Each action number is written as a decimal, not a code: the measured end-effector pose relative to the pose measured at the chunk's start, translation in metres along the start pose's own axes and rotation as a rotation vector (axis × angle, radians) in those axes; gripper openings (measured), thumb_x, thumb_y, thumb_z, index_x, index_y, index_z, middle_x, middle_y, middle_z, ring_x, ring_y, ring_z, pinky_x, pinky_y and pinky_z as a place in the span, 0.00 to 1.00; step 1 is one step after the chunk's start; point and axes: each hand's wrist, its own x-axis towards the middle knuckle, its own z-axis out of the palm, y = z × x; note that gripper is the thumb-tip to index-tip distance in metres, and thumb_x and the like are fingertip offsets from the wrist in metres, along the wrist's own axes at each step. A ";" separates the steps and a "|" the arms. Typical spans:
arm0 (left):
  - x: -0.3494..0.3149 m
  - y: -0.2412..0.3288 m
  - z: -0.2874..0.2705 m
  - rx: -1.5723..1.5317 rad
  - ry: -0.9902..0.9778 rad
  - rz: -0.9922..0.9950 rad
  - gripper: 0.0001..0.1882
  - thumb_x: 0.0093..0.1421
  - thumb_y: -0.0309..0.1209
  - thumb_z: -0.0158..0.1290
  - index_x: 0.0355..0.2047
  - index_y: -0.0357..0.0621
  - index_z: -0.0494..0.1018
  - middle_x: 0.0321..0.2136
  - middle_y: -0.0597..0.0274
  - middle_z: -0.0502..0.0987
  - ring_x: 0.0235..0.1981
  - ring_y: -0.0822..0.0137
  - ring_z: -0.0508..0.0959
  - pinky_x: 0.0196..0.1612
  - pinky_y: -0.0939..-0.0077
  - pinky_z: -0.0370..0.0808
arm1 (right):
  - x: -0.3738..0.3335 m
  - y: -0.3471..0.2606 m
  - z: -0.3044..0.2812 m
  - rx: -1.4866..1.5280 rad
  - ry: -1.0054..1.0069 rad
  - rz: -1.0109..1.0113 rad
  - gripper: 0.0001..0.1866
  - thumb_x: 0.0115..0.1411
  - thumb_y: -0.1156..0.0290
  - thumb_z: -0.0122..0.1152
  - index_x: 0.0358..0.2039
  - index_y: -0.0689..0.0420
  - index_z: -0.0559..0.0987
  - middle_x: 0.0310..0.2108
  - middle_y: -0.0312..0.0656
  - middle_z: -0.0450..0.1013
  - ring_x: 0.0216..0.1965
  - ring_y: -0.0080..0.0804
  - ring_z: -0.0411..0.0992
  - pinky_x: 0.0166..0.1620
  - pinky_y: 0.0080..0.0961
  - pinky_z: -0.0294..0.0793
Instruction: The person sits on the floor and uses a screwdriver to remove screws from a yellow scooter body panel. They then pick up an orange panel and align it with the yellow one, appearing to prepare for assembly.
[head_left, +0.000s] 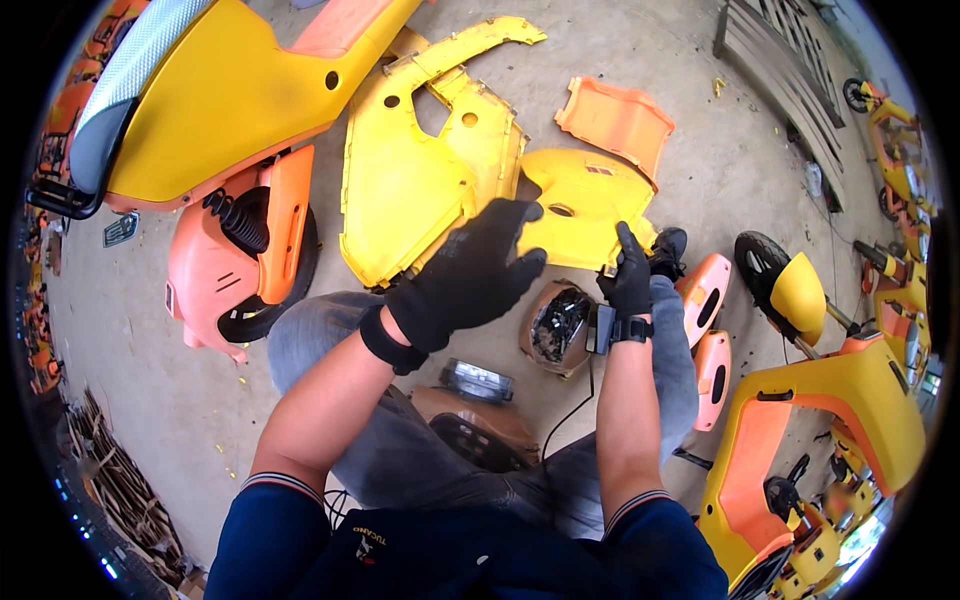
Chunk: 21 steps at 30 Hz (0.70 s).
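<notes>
Smaller yellow panel (588,215) is apparently being positioned, left hand (468,272) being held spread, right hand (630,280) grip untellable; steady support is being required

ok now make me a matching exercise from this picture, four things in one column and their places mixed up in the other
Things
1. yellow panel with an oval hole
2. orange curved panel
3. coil spring
4. pile of thin sticks

Places
A. beside a black tyre at the left
B. at the fingertips of the right hand
C. near the lower left rim of the picture
D. just beyond the yellow panel, on its far side from the person

Right pairs: 1-B, 2-D, 3-A, 4-C
</notes>
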 end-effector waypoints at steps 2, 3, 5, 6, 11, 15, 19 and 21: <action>0.003 -0.014 -0.009 0.042 0.108 0.060 0.25 0.55 0.25 0.54 0.54 0.39 0.66 0.45 0.51 0.74 0.47 0.57 0.75 0.50 0.67 0.72 | 0.001 -0.018 -0.019 0.038 0.031 0.035 0.40 0.42 0.81 0.62 0.60 0.61 0.66 0.52 0.53 0.70 0.55 0.47 0.69 0.58 0.33 0.67; 0.005 -0.018 -0.013 0.065 0.173 0.062 0.25 0.55 0.25 0.52 0.55 0.38 0.65 0.47 0.51 0.73 0.48 0.56 0.74 0.52 0.67 0.71 | -0.005 -0.017 -0.030 0.049 0.053 0.022 0.39 0.43 0.81 0.62 0.60 0.62 0.65 0.54 0.52 0.68 0.57 0.43 0.67 0.59 0.32 0.66; 0.010 -0.025 -0.020 0.109 0.287 0.094 0.27 0.54 0.22 0.47 0.57 0.38 0.63 0.51 0.49 0.70 0.52 0.55 0.72 0.56 0.66 0.68 | -0.016 -0.016 -0.044 0.180 0.102 0.063 0.33 0.51 0.81 0.59 0.60 0.65 0.64 0.53 0.47 0.70 0.53 0.33 0.69 0.55 0.26 0.70; 0.012 -0.028 -0.023 0.081 0.345 0.102 0.28 0.54 0.23 0.46 0.57 0.37 0.63 0.52 0.47 0.70 0.55 0.53 0.70 0.58 0.65 0.66 | -0.018 -0.023 -0.050 0.246 0.095 0.113 0.33 0.52 0.80 0.60 0.60 0.63 0.64 0.54 0.47 0.69 0.54 0.33 0.69 0.55 0.27 0.70; -0.004 -0.049 -0.016 0.529 0.202 0.224 0.38 0.52 0.30 0.59 0.63 0.36 0.57 0.59 0.41 0.63 0.60 0.45 0.65 0.62 0.59 0.62 | -0.016 -0.048 -0.080 0.797 0.062 0.362 0.24 0.64 0.79 0.51 0.60 0.61 0.64 0.53 0.42 0.69 0.51 0.31 0.71 0.51 0.24 0.74; -0.004 -0.019 -0.013 0.350 0.092 -0.025 0.51 0.49 0.44 0.65 0.65 0.31 0.49 0.60 0.36 0.61 0.62 0.45 0.62 0.63 0.61 0.61 | -0.023 -0.096 -0.110 1.284 0.035 0.536 0.21 0.68 0.70 0.44 0.60 0.61 0.64 0.54 0.47 0.68 0.46 0.37 0.71 0.35 0.22 0.76; -0.002 -0.021 -0.011 0.197 0.026 -0.105 0.54 0.48 0.52 0.65 0.64 0.30 0.52 0.60 0.37 0.61 0.63 0.47 0.62 0.63 0.62 0.61 | -0.006 -0.168 -0.136 2.295 0.157 0.720 0.23 0.70 0.66 0.37 0.64 0.57 0.60 0.59 0.52 0.63 0.43 0.38 0.70 0.23 0.17 0.66; 0.003 -0.010 -0.012 0.151 -0.178 -0.135 0.56 0.50 0.57 0.62 0.65 0.29 0.49 0.65 0.36 0.54 0.67 0.47 0.55 0.67 0.62 0.53 | -0.011 -0.169 -0.139 2.294 0.120 0.687 0.23 0.70 0.66 0.37 0.64 0.57 0.60 0.59 0.51 0.65 0.39 0.35 0.71 0.22 0.17 0.66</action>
